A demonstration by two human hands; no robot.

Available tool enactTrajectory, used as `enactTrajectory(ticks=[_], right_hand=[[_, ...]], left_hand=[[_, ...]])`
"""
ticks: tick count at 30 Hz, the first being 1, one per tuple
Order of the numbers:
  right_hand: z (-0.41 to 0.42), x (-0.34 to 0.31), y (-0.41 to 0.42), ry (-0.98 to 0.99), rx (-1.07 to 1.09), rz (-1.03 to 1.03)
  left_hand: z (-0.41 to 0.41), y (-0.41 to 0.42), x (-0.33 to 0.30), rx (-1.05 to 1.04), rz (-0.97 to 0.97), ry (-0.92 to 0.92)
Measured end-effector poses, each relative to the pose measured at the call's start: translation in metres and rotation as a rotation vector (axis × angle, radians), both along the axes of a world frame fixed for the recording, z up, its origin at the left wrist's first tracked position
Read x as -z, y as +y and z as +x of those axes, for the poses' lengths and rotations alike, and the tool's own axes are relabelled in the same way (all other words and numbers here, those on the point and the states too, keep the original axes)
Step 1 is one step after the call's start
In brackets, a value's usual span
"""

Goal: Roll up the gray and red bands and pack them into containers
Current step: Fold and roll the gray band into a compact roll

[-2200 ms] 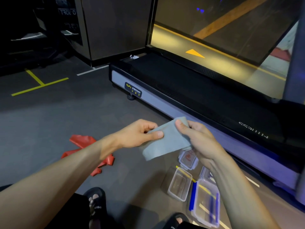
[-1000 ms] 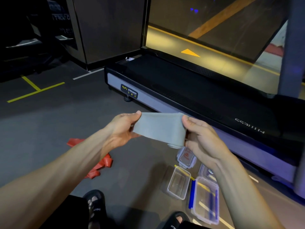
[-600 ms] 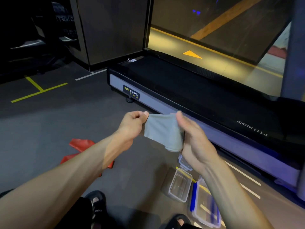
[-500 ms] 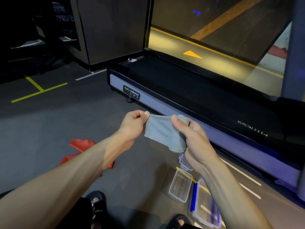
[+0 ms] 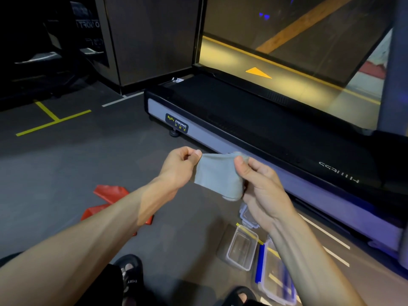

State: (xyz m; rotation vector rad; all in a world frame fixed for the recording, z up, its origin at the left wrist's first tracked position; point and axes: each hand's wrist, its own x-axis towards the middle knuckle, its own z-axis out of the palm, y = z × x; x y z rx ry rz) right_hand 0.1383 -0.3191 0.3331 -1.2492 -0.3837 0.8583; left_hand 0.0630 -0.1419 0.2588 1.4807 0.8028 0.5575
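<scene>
Bare forearms without sleeves, dark shorts [image 5: 106, 288], and black slide sandals [image 5: 130, 277] with white lettering.

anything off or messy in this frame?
Only the red band: it lies crumpled on the floor, unrolled, partly hidden by the left forearm. The gray band is held between both hands; an open container sits empty.

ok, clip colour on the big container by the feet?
Blue, on the big container, head view.

A dark label [image 5: 176, 126] on the grey side rail of the treadmill [image 5: 254, 120] reads "BODY STRONG". Pale lettering [image 5: 339, 172] on the treadmill deck is upside down, not legible. The black sandal [image 5: 130, 274] strap reads "EVERY", inverted.
</scene>
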Motion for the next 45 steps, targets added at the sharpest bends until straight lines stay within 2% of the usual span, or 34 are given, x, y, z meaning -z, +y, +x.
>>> enactTrajectory(ticks=[8,15,20,27,35,41,45], right_hand=[[-0.002,0.000,0.002,0.048,-0.098,0.010],[-0.008,0.002,0.006,-0.023,0.032,-0.080],[-0.005,0.003,0.006,-0.036,-0.003,-0.067],[-0.004,0.006,0.007,0.043,-0.025,0.000],[-0.003,0.004,0.009,0.156,0.015,-0.059],[-0.009,0.006,0.013,0.035,0.090,-0.102],[-0.005,0.010,0.012,0.040,0.106,-0.123]], left_hand=[[0.002,-0.005,0.004,0.037,0.030,0.020],[0.004,-0.015,0.002,0.062,0.015,0.019],[0.003,-0.012,0.003,0.051,0.007,0.003],[0.005,-0.021,-0.003,0.054,0.018,-0.028],[0.007,-0.027,-0.007,0.052,-0.016,-0.073],[0.007,-0.033,-0.010,0.080,-0.008,-0.114],[0.007,-0.034,-0.010,0.052,0.042,-0.087]])
